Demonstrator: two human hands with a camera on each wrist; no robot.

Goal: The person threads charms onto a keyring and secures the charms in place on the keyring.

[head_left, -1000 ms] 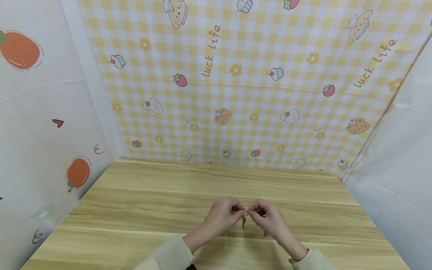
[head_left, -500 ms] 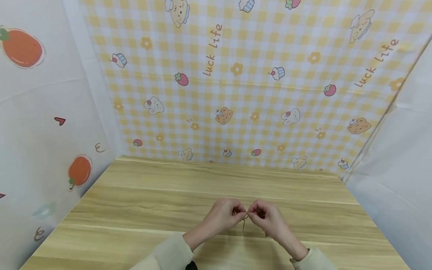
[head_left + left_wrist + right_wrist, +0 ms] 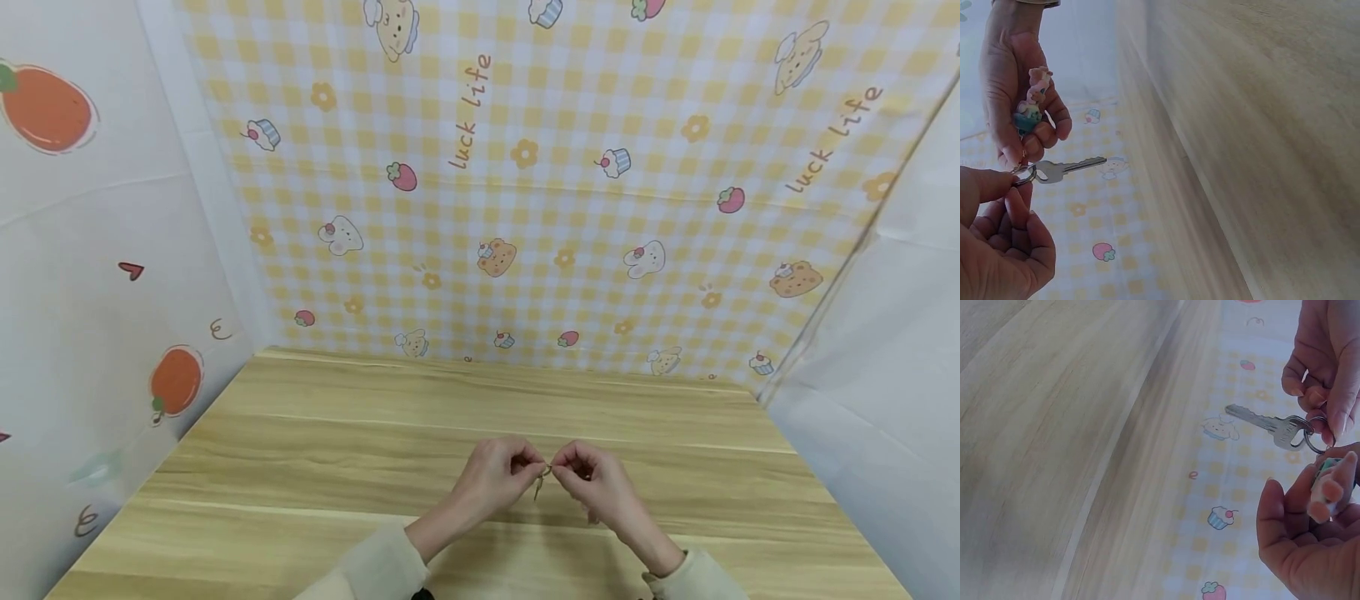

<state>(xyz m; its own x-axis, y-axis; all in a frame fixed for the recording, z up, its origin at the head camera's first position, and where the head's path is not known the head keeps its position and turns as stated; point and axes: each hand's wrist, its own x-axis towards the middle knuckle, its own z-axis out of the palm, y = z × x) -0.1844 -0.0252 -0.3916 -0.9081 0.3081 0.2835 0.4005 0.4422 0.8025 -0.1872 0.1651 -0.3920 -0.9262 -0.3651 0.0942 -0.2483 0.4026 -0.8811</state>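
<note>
My left hand [image 3: 491, 477] pinches a metal key ring [image 3: 1034, 175] between thumb and forefinger. From the ring hangs one silver key [image 3: 1054, 171], its blade pointing toward the wooden table. Opposite, fingertip to fingertip, my right hand [image 3: 600, 486] pinches the charm's fastening beside the ring. A small figurine charm [image 3: 1034, 100], pink and white with a teal base, lies against the right hand's fingers. In the head view the key is a thin sliver below the fingertips. The fingertips partly cover the ring, so whether it is spread apart cannot be told.
Both hands are above a wood-grain table [image 3: 337, 442]. Behind it rises a yellow checked cloth [image 3: 450, 217] with cartoon prints. White cloths hang at the left [image 3: 75, 333] and right [image 3: 885, 358].
The key has swung and turned; it now tilts to the lower left below the fingertips. Both hands stay nearly in place with the same pinch, having shifted up very slightly.
</note>
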